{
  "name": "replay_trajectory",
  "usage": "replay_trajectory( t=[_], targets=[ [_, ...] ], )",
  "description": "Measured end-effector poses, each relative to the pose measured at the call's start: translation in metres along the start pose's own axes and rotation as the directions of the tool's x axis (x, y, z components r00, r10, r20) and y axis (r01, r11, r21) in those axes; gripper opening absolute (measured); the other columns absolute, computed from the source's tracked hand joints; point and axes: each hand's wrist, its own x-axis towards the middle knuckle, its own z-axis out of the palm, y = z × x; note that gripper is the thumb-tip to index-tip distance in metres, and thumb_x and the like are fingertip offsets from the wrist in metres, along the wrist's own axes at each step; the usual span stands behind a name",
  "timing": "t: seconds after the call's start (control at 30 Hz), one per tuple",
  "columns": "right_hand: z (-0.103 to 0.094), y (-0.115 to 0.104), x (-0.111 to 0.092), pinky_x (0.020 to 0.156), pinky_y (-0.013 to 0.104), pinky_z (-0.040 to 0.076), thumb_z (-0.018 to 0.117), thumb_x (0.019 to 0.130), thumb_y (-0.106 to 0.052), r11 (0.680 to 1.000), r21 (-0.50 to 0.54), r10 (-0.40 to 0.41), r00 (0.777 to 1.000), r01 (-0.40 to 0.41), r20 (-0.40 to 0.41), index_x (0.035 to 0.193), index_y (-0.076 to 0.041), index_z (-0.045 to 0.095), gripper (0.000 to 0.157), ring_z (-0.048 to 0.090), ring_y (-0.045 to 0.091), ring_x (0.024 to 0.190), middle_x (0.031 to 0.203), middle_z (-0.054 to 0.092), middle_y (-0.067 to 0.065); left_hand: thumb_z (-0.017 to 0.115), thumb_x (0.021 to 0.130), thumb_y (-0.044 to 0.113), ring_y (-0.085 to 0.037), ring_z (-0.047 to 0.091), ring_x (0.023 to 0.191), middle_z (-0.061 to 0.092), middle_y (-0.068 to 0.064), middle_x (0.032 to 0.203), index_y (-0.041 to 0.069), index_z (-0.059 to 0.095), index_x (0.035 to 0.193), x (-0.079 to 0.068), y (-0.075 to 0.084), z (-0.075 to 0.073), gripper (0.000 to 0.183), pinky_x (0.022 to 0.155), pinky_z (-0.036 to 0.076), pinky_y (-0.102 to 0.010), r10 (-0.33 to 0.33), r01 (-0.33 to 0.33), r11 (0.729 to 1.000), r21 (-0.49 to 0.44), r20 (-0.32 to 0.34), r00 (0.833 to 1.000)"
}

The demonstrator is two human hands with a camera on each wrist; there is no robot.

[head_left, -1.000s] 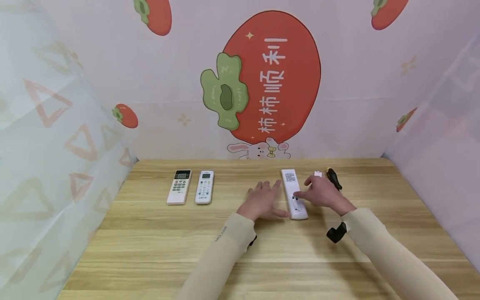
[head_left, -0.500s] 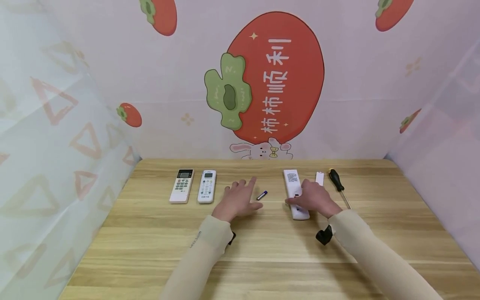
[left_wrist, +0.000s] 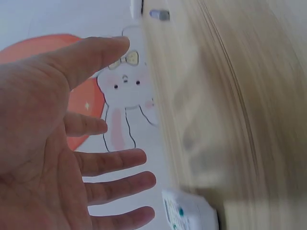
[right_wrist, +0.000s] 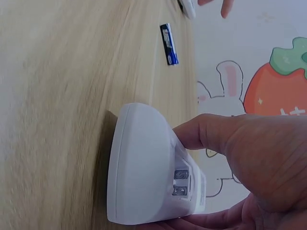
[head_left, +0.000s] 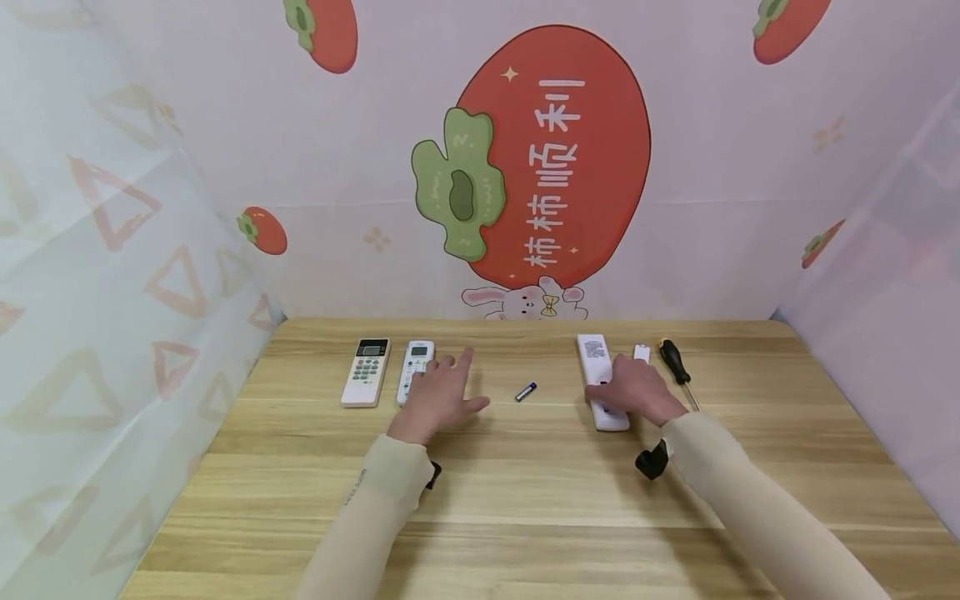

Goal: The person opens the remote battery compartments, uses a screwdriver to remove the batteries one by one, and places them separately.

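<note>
My right hand (head_left: pixel 633 390) grips a white remote control (head_left: pixel 595 350) that lies face down. Its thumb (right_wrist: pixel 196 134) is on one side and the other fingers are on the opposite side. In the right wrist view the remote's battery compartment (right_wrist: pixel 181 183) is uncovered, with metal contacts showing. My left hand (head_left: pixel 435 400) is spread and holds nothing. It hovers by a second white remote (head_left: pixel 415 367), partly covering it in the head view. A small blue and silver battery (head_left: pixel 526 392) lies on the table between the hands.
A white battery cover (head_left: pixel 642 352) lies just right of the gripped remote, partly behind the right hand. Beyond it is a black-handled screwdriver (head_left: pixel 672 360). Another remote (head_left: pixel 366 375) with a dark top lies far left. A printed cloth wall (head_left: pixel 712 250) borders the wooden table's back.
My left hand has moved left, away from the battery, which has come into sight. The right hand has gone from the compartment to gripping the remote, which has shifted slightly right.
</note>
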Motion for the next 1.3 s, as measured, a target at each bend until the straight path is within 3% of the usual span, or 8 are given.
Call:
replay_trajectory(
  t=[0.27,0.6,0.8,1.03,1.3],
  targets=[
    [-0.006,0.010,0.001,0.053,0.031,0.045,0.073,0.087,-0.041,0.999,-0.017,0.027,1.000,-0.027,0.009,0.107,0.008,0.054,0.056,0.059,0.022,0.066,0.084,0.062,0.013,0.070,0.094,0.047,-0.051,0.042,0.134,0.042,-0.030,0.149,0.006,0.037,0.155,0.000,-0.023,-0.003,0.081,0.102,0.039,-0.065,-0.098,0.101,0.994,0.041,-0.066,0.993],
    [-0.008,0.014,0.000,0.055,0.031,0.046,0.073,0.086,-0.040,0.999,-0.037,0.017,1.000,-0.018,-0.009,0.105,0.008,0.052,0.055,0.058,0.022,0.067,0.083,0.060,0.014,0.069,0.096,0.039,-0.053,0.039,0.131,0.037,-0.037,0.147,-0.001,0.035,0.154,0.006,-0.041,0.000,0.079,0.101,0.037,-0.067,-0.219,0.217,0.976,-0.034,-0.117,0.969],
    [-0.010,0.014,-0.007,0.054,0.032,0.046,0.076,0.085,-0.044,0.998,-0.054,0.022,0.999,-0.024,-0.025,0.113,0.010,0.047,0.067,0.058,0.024,0.068,0.085,0.058,0.015,0.069,0.095,0.037,-0.053,0.045,0.125,0.042,-0.038,0.139,-0.006,0.037,0.151,0.010,-0.049,0.004,0.077,0.094,0.044,-0.063,-0.249,0.246,0.968,-0.041,-0.109,0.962],
    [-0.016,0.012,-0.016,0.051,0.034,0.042,0.076,0.086,-0.044,0.994,-0.113,-0.022,0.994,0.010,-0.106,0.107,0.006,0.049,0.060,0.053,0.025,0.069,0.084,0.052,0.013,0.069,0.095,0.031,-0.052,0.050,0.119,0.048,-0.038,0.130,-0.007,0.038,0.150,0.013,-0.055,0.008,0.074,0.088,0.049,-0.060,-0.281,0.277,0.959,-0.050,-0.096,0.955],
    [-0.018,0.008,-0.025,0.052,0.033,0.044,0.075,0.088,-0.040,0.994,-0.102,-0.050,0.992,0.038,-0.117,0.128,0.012,0.048,0.071,0.056,0.025,0.072,0.096,0.059,0.018,0.066,0.096,0.025,-0.052,0.050,0.118,0.047,-0.039,0.128,-0.009,0.040,0.148,0.015,-0.058,0.011,0.068,0.083,0.051,-0.061,-0.284,0.276,0.957,-0.091,-0.092,0.955]
  ],
)
